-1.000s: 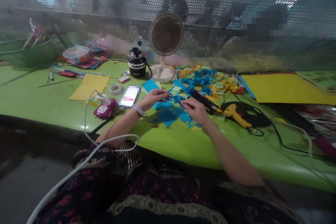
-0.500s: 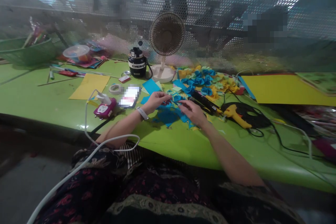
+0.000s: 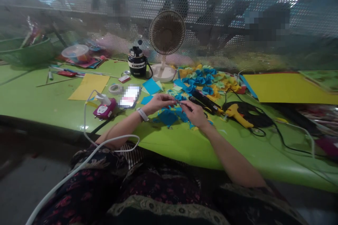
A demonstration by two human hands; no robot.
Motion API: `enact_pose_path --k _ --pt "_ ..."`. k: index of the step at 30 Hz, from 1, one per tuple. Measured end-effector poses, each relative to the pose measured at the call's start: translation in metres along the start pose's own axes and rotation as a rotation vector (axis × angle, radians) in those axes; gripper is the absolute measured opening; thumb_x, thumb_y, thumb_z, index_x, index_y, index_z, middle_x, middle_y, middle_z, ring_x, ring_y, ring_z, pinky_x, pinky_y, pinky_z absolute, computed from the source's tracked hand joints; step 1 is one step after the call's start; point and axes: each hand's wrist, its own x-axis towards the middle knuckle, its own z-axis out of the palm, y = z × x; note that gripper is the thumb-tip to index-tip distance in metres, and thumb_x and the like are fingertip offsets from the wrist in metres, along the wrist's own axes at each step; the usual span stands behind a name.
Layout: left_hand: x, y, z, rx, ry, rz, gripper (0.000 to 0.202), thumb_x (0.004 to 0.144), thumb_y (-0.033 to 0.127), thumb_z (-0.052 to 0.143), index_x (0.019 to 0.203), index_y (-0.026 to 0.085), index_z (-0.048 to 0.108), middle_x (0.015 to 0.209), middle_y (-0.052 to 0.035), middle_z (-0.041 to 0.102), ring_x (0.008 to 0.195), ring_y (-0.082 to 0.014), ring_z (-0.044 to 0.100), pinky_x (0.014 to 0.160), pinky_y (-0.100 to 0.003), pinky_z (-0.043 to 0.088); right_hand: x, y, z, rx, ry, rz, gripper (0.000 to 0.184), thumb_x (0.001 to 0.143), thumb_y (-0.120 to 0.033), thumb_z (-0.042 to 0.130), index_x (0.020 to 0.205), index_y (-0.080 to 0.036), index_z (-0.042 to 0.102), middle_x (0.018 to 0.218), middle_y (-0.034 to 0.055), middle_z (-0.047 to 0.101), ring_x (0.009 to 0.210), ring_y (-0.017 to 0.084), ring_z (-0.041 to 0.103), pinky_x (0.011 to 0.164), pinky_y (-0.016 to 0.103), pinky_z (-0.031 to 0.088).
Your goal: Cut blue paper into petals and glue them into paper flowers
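Observation:
My left hand (image 3: 160,102), with a pale band on its wrist, reaches in over blue paper scraps (image 3: 168,117). Its thumb and fingers are pinched together. Opposite it, my right hand (image 3: 194,113) is pinched too, and the fingertips of both hands nearly meet. What lies between them is small, dark and mostly hidden by the fingers. Just behind them is a heap of folded paper flowers (image 3: 206,77) in blue, yellow and pale green. Blue paper squares (image 3: 151,86) lie beyond my left hand.
Right of my hands are black-handled scissors (image 3: 204,101) and a yellow glue gun (image 3: 239,115) with its cord. A fan (image 3: 167,35) and a black jug (image 3: 137,64) stand behind. On the left lie a phone (image 3: 130,96), a tape roll (image 3: 115,89) and a purple power adapter (image 3: 105,109).
My hands have drawn closer together, fingertips almost touching. The fingers of my right hand have curled in from a looser spread. The things on the table stay put.

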Motion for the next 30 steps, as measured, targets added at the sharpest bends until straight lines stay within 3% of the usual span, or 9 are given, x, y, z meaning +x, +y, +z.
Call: enact_pose_path --k 12,18,25,30 --pt "-0.0038 0.0018 0.0040 0.017 0.060 0.057 0.044 0.060 0.048 0.089 0.080 0.011 0.078 0.075 -0.0063 0.074 0.061 -0.0085 0.062 0.061 -0.022 0.049 -0.0019 -0.0011 -0.0014 0.061 -0.032 -0.037 0.033 0.094 -0.046 0.055 0.104 -0.020 0.073 0.086 0.0061 0.075 0.069 0.019 0.067 0.069 0.033 0.054" --pt "-0.0041 0.0041 0.0057 0.029 0.068 0.053 0.048 0.058 0.052 0.089 0.080 0.012 0.077 0.075 -0.0065 0.074 0.059 -0.0085 0.061 0.059 -0.023 0.049 -0.0025 -0.0031 -0.0012 0.055 -0.020 -0.074 0.030 0.093 -0.043 0.056 0.102 -0.021 0.074 0.095 0.0077 0.076 0.081 0.022 0.070 0.076 0.035 0.055" --pt "-0.0045 0.0027 0.0063 0.036 0.060 0.071 0.050 0.060 0.055 0.087 0.079 0.011 0.075 0.073 -0.0059 0.073 0.058 -0.0089 0.061 0.059 -0.023 0.050 -0.0029 -0.0056 -0.0023 0.072 -0.059 -0.012 0.035 0.094 -0.045 0.054 0.107 -0.020 0.074 0.090 0.0080 0.075 0.076 0.021 0.068 0.066 0.034 0.054" --pt "-0.0052 0.0025 0.0073 0.054 0.062 0.075 0.050 0.061 0.056 0.085 0.078 0.011 0.073 0.071 -0.0052 0.072 0.059 -0.0086 0.060 0.058 -0.022 0.049 -0.0028 -0.0045 -0.0014 0.066 -0.068 -0.008 0.035 0.094 -0.045 0.054 0.106 -0.019 0.074 0.088 0.0080 0.075 0.075 0.021 0.068 0.068 0.034 0.054"
